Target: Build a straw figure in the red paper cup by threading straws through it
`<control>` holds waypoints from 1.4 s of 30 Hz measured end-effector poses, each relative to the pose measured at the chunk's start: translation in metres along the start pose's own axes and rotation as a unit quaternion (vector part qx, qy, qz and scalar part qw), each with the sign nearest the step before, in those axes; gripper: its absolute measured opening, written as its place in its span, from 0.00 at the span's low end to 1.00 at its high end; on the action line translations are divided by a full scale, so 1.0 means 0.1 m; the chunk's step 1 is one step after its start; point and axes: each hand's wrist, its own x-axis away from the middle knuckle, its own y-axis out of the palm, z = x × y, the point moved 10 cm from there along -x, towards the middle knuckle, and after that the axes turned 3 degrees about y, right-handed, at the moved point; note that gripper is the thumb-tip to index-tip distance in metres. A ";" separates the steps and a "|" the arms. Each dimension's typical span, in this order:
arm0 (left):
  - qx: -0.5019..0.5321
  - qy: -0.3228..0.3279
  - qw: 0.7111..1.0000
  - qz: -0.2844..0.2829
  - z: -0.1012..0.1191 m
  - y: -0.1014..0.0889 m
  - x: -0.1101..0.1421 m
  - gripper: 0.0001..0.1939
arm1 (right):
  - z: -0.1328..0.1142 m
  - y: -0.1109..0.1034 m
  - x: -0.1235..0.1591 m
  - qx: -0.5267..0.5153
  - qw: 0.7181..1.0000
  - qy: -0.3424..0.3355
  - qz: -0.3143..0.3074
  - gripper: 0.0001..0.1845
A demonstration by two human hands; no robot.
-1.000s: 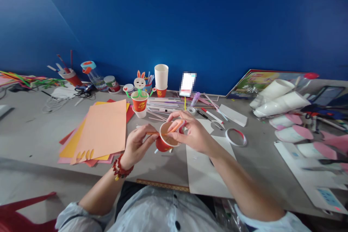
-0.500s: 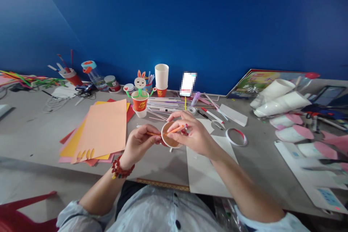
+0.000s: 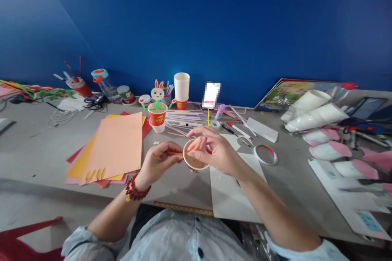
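Observation:
A paper cup (image 3: 198, 164) with red on its outside is tilted between my hands, its mouth toward me. A thin orange straw-like stick (image 3: 199, 147) runs through the cup's left side and bends up inside. My left hand (image 3: 162, 157) pinches the outer part of this stick close to the cup wall. My right hand (image 3: 219, 151) reaches over the rim, thumb and fingers closed on the inner part. Near their tips shows a pinkish-red end. Behind stands a red cup (image 3: 157, 119) with a rabbit face (image 3: 157, 93) and green arms.
Coloured paper sheets (image 3: 119, 142) lie at the left, white paper (image 3: 232, 191) under my right arm. Straws (image 3: 186, 118), markers (image 3: 239, 129) and a tape roll (image 3: 266, 155) lie beyond. Bagged cups (image 3: 318, 116) and a white tray (image 3: 330, 187) are at the right.
The orange stick's inner part has swung from slanting rightward to bending more steeply upward in my right fingers. The cup has shifted slightly right and its mouth shows more openly.

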 end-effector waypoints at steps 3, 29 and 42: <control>-0.059 0.061 0.996 -0.011 0.14 0.04 0.00 0.04 | -0.01 0.00 -0.01 0.004 1.000 -0.004 0.004 0.05; -0.157 0.269 0.945 -0.096 0.46 0.19 0.10 0.10 | 0.20 0.12 0.01 -0.037 0.997 0.048 -0.053 0.02; 0.011 0.038 0.999 0.008 -0.06 0.00 0.01 0.06 | 0.29 0.14 0.06 -0.123 0.987 0.086 -0.056 0.05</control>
